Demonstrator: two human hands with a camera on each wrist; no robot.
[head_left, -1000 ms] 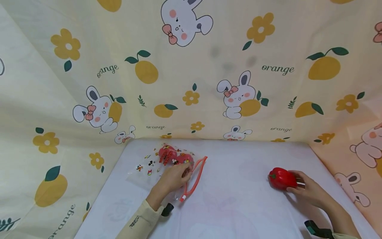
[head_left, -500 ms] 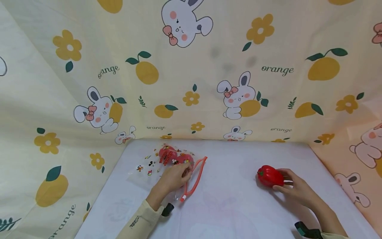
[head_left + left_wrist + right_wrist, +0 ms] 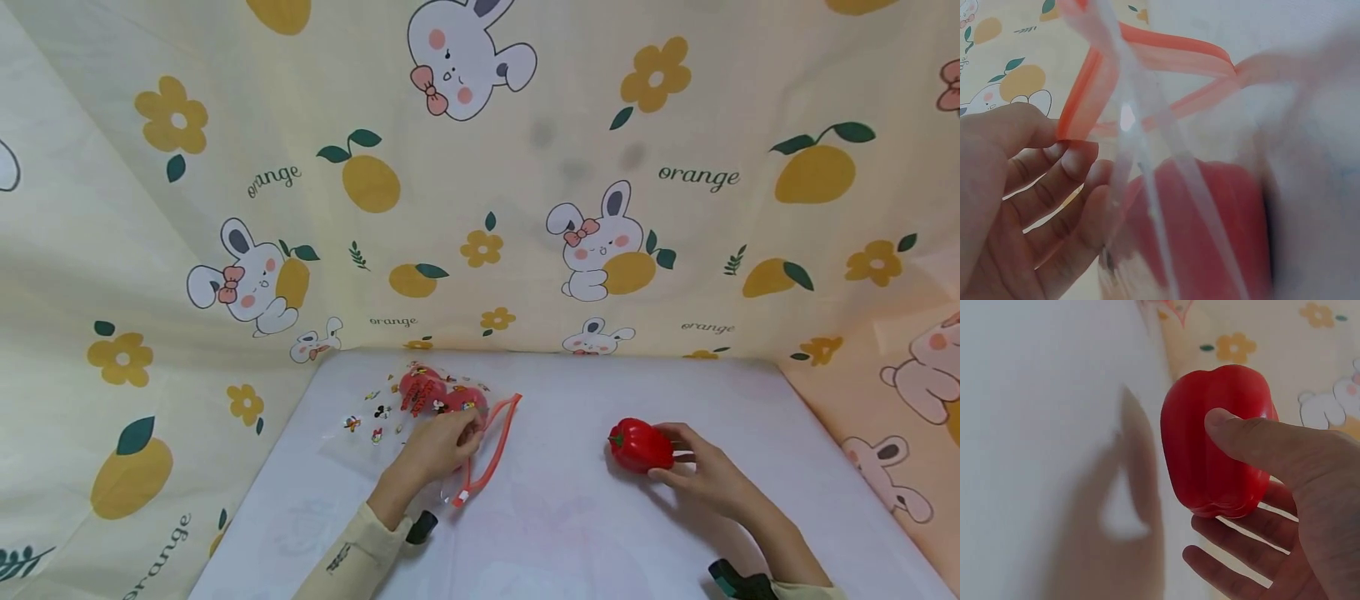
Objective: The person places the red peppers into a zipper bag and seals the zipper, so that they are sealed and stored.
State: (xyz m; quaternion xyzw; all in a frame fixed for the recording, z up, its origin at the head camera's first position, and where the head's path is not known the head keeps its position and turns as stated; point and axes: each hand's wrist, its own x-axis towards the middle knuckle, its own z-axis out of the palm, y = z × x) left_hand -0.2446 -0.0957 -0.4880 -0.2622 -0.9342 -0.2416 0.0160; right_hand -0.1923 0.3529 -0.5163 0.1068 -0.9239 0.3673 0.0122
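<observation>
- Right of centre over the smooth white tabletop (image 3: 570, 533), the right hand (image 3: 708, 477) pinches a glossy red bell pepper (image 3: 640, 446) between thumb and fingers.
- Over the last second the pepper has come leftward, narrowing its gap to the clear, cartoon-printed plastic bag (image 3: 382, 423).
- The left hand (image 3: 431, 450) has stayed put, pinching the bag's orange-red zip edge (image 3: 498, 454); the mouth stands parted.
- White tabletop spans the gap; its back edge meets the cream printed cloth (image 3: 517, 275).
</observation>
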